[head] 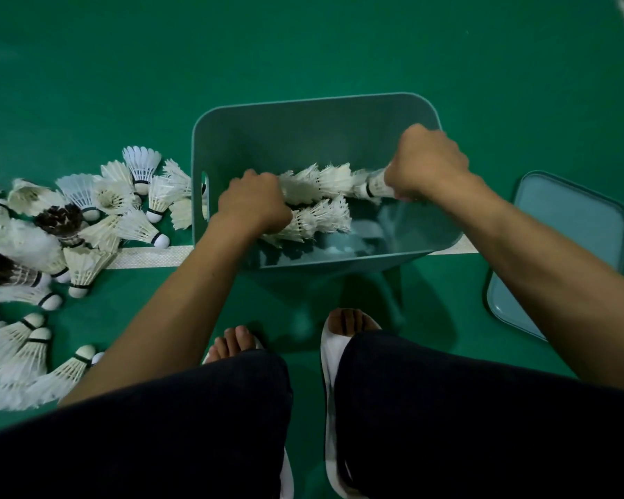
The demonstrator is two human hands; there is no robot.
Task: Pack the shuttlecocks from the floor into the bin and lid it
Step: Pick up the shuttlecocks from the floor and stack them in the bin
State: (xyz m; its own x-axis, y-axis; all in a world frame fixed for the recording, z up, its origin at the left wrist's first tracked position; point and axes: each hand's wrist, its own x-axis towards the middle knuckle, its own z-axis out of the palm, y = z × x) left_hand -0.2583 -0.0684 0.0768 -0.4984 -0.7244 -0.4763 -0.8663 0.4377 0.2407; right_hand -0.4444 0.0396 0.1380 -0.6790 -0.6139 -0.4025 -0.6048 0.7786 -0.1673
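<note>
Both hands are down inside the rectangular teal plastic bin (314, 113), which stands on the green court floor (303, 41) in front of the crouching person's feet. Between them they carry a nested row of white feather shuttlecocks (325, 180), stacked one into the next. Its long axis runs left to right across the bin, with a cork end towards the right.

The left hand (254, 205) is curled into a fist round the left end of that row. The right hand (427, 163) is likewise curled round the right end, where a cork and its dark band show just beside the knuckles. A second, shorter nested row (317, 219) lies just below and nearer the person. Its left end is tucked under the left hand, and whether that hand grips it too cannot be told.

The row appears to hang above the bin's bottom, so the step in hand is probably lowering it flat. It lies directly between the hands, so both must release together.

The loose pile of feather shuttlecocks (98, 210), a few of them dark-feathered, lies on the floor left of the bin, nearer the left hand. The flat teal lid (577, 239) lies on the floor to the right, nearer the right hand.
</note>
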